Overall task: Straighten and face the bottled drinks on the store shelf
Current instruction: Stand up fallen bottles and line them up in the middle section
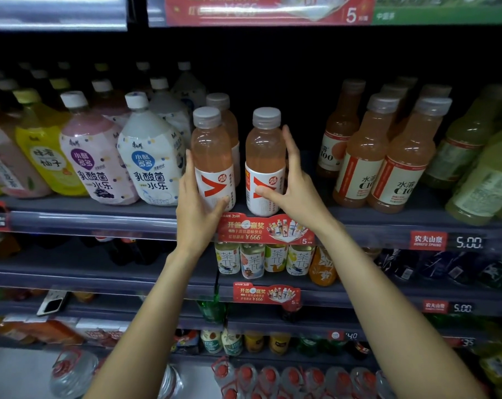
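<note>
Two pink drink bottles with grey caps and white labels bearing a red arrow stand upright at the front edge of the upper shelf (100, 217). My left hand (196, 208) grips the left bottle (212, 156) low on its label. My right hand (294, 188) grips the right bottle (265, 156), thumb across the label and fingers up its right side. Both labels face forward. A third bottle of the same kind (229, 125) stands behind the left one.
Left of them stand fat white, pink and yellow bottles (152, 165). To the right, peach bottles (399, 159) and green ones (485, 174) line the shelf, with a dark gap between. A red promo tag (265, 230) hangs below. Lower shelves hold tea and water bottles.
</note>
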`<state>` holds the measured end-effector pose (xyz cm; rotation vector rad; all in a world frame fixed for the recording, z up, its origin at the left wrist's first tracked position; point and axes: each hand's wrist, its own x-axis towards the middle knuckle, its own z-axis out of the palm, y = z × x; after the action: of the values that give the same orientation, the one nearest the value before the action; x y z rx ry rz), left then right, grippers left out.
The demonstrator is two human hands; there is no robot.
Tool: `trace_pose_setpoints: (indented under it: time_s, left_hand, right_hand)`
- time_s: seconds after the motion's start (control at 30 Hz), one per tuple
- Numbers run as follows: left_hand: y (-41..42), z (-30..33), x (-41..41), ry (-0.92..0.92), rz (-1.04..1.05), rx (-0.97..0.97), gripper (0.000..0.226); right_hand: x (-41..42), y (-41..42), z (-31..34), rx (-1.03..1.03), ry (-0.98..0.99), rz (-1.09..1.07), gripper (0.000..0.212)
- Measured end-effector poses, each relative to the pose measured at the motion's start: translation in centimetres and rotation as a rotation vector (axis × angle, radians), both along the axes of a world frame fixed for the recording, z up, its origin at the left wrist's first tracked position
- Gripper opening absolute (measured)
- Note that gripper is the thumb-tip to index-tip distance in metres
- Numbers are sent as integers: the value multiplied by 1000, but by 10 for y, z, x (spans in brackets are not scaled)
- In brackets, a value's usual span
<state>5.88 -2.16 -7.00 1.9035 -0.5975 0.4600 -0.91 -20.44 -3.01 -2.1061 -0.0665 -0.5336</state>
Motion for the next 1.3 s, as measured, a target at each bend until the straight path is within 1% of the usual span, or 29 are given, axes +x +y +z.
trace_pose_setpoints:
  time_s: [0.07, 0.13, 0.2, 0.23, 0.3, 0.33, 0.37, 0.43, 0.5, 0.63, 0.67, 0.73, 0.87, 0.97, 1.13, 1.2, 1.3]
  left_hand:
    - [-1, -4, -5, -15, 25, 7, 98]
    - [-5, -9, -17, -69, 97, 6, 89]
    - [-13, -7, -39, -189, 184, -33, 74]
    - [-18, -3, -50, -270, 188, -61, 66]
    - [-35, 10, -66, -440, 102, -84, 52]
    - [-45, 18, -71, -501, 35, -83, 46]
    - [-59, 27, -74, -523, -41, -86, 42]
    - [-89, 42, -79, -441, -192, -90, 43]
    - [-123, 51, -79, -270, -278, -56, 53]
    - [-189, 41, -59, 101, -335, -30, 92]
    - [-199, 36, -53, 167, -350, -38, 99]
    - [-216, 28, -45, 248, -382, -63, 101]
    - [-231, 22, -44, 262, -365, -77, 85]
    - [-223, 23, -46, 227, -330, -60, 80]
    - [-179, 27, -42, 157, -328, 28, 79]
    - [-165, 29, -43, 141, -331, 55, 80]
    - [-154, 30, -47, 169, -316, 71, 88]
  right_hand:
    - [-2, 0, -2, 14, 12, 12, 104]
    - [-8, -3, -4, -3, 10, -9, 100]
    - [-22, -10, -3, -24, -34, -69, 87]
    - [-31, -16, -2, -29, -77, -104, 78]
    - [-52, -33, -2, -58, -189, -188, 57]
    - [-63, -43, -2, -95, -248, -241, 48]
    - [-73, -56, -2, -138, -298, -296, 40]
    - [-89, -80, -2, -198, -355, -382, 30]
    - [-101, -103, -1, -235, -368, -458, 26]
    - [-114, -144, 1, -329, -355, -536, 27]
    - [-115, -150, 2, -343, -348, -535, 27]
    - [-118, -161, 1, -349, -331, -523, 28]
    - [-120, -172, -5, -352, -335, -478, 27]
    - [-120, -171, -6, -297, -352, -402, 27]
    - [-108, -156, 0, -225, -354, -278, 31]
    - [-100, -146, 5, -192, -315, -238, 34]
    - [-85, -130, 15, -156, -208, -156, 46]
